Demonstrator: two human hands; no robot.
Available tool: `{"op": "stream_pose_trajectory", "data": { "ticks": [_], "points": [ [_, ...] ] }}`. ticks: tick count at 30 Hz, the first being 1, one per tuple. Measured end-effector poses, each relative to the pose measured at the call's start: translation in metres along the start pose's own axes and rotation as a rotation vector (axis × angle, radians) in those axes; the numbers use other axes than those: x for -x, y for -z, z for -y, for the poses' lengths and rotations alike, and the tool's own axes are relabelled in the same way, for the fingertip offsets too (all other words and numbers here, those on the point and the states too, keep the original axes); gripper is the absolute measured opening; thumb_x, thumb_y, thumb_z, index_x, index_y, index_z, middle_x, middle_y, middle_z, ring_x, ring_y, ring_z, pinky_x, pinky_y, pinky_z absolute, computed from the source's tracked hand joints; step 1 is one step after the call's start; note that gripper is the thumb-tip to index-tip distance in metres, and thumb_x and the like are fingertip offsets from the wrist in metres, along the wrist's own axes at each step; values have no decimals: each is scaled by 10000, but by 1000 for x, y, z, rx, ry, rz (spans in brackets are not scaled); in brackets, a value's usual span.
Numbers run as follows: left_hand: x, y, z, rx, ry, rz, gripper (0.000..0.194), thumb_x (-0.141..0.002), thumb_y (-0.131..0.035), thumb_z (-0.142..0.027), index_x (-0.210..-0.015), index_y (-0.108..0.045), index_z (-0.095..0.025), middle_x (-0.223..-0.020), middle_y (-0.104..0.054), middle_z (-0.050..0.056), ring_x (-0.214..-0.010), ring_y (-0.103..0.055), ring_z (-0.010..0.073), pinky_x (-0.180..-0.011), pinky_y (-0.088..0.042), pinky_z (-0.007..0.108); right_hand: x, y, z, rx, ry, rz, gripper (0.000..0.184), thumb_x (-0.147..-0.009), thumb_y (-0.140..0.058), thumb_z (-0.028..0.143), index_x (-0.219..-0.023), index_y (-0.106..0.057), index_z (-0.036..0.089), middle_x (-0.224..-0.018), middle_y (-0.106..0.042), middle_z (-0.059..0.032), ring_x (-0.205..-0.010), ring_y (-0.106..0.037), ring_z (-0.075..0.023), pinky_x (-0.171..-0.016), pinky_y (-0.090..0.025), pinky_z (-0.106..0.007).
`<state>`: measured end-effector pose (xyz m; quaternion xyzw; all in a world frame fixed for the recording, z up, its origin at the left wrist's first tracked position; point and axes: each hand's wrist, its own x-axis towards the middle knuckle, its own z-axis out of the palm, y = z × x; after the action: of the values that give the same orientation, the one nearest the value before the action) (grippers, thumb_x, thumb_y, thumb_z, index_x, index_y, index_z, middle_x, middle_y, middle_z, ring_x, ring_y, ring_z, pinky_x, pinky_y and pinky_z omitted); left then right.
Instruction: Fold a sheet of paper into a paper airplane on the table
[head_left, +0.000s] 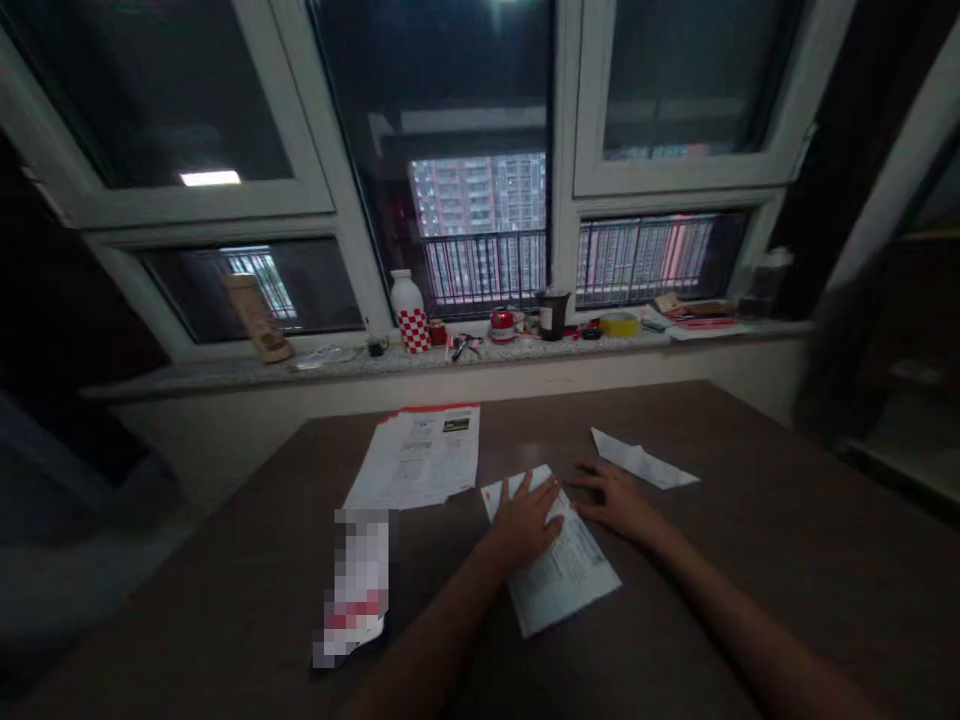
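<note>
My left hand (525, 522) lies flat on a white printed paper sheet (570, 570), its fingers spread over the sheet's upper part. My right hand (611, 500) rests palm down on the dark brown table (750, 500), with its fingertips close to the same sheet's upper right edge. Neither hand grips anything. A torn strip of white paper (637, 460) lies just beyond my right hand. To the left, a printed leaflet with a red top edge (416, 458) lies flat. A pixelated, blurred white and red paper item (356, 585) lies nearer me.
Beyond the table's far edge runs a speckled stone windowsill (375, 362) holding a red-checked white bottle (409, 312), a dark cup (553, 314), a yellow tape roll (618, 324), and several small items. Dark window panes rise behind it.
</note>
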<state>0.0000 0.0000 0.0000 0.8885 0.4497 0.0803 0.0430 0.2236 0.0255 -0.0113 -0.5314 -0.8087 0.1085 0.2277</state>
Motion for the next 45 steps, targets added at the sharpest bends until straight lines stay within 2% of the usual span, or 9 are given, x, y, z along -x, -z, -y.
{"op": "stream_pose_trajectory", "data": {
  "ticks": [7, 11, 16, 26, 31, 33, 37, 40, 45],
  "points": [
    [0, -6, -13, -44, 91, 5, 524, -967, -289, -453, -1449, -364, -264, -1524, -353, 29, -1413, -252, 313, -1095, -231, 658, 0, -1, 1, -34, -1, -3, 417, -783, -655, 468, -1175, -671, 326, -1373, -521, -66, -1249, -469, -293, -1062, -342, -466],
    [-2, -16, -10, -61, 105, -48, 542, -968, -238, -506, -1475, -293, -322, -1560, -262, -14, -1432, -180, 343, -1046, -194, 744, 0, 0, 1, -43, 5, -5, 413, -785, -648, 460, -1173, -673, 320, -1378, -514, -67, -1258, -455, -297, -1058, -344, -469],
    [-7, -23, -2, -87, 92, -76, 524, -979, -214, -482, -1487, -236, -354, -1566, -240, -41, -1440, -159, 329, -1049, -175, 749, -1, 1, 1, -29, -1, 6, 418, -779, -653, 469, -1170, -673, 325, -1369, -519, -72, -1257, -457, -298, -1062, -334, -472],
    [-19, -4, 19, -76, 15, -73, 473, -985, -286, -465, -1452, -300, -388, -1541, -315, -46, -1429, -224, 283, -1098, -223, 639, 1, 2, 1, -21, -10, 19, 461, -755, -675, 480, -1179, -671, 301, -1392, -505, -79, -1276, -440, -306, -1067, -334, -470],
    [-16, -3, 12, -121, 31, -130, 397, -974, -356, -328, -1333, -507, -252, -1412, -508, 51, -1338, -391, 242, -1118, -269, 533, 0, 0, 0, -37, -7, 13, 460, -748, -685, 469, -1179, -670, 308, -1383, -512, -74, -1270, -445, -305, -1072, -327, -471],
    [-13, -5, 6, -115, 19, -122, 384, -965, -357, -286, -1302, -537, -258, -1355, -560, 48, -1290, -443, 234, -1106, -295, 526, 0, 0, -1, -45, -5, 13, 465, -745, -689, 471, -1182, -667, 313, -1379, -514, -72, -1270, -445, -302, -1074, -327, -468],
    [-4, -12, -1, -79, 77, -110, 465, -967, -333, -417, -1412, -417, -310, -1483, -424, 24, -1374, -323, 305, -1071, -285, 623, 0, 0, -1, -43, -1, 8, 458, -753, -682, 466, -1188, -662, 322, -1382, -508, -71, -1271, -441, -295, -1077, -324, -466],
    [0, -16, -2, -48, 102, -105, 534, -956, -282, -553, -1463, -297, -386, -1546, -303, -23, -1419, -208, 362, -1055, -193, 716, -1, -1, -2, -36, -5, 11, 452, -757, -675, 475, -1185, -661, 329, -1390, -500, -70, -1277, -431, -300, -1071, -324, -480],
    [-4, -18, 3, -37, 108, -103, 518, -954, -237, -589, -1457, -231, -470, -1553, -260, -86, -1440, -136, 359, -1062, -96, 741, -1, -2, -4, -31, -11, 24, 472, -758, -667, 497, -1198, -652, 329, -1403, -488, -66, -1281, -429, -300, -1072, -319, -480]
  ]
}}
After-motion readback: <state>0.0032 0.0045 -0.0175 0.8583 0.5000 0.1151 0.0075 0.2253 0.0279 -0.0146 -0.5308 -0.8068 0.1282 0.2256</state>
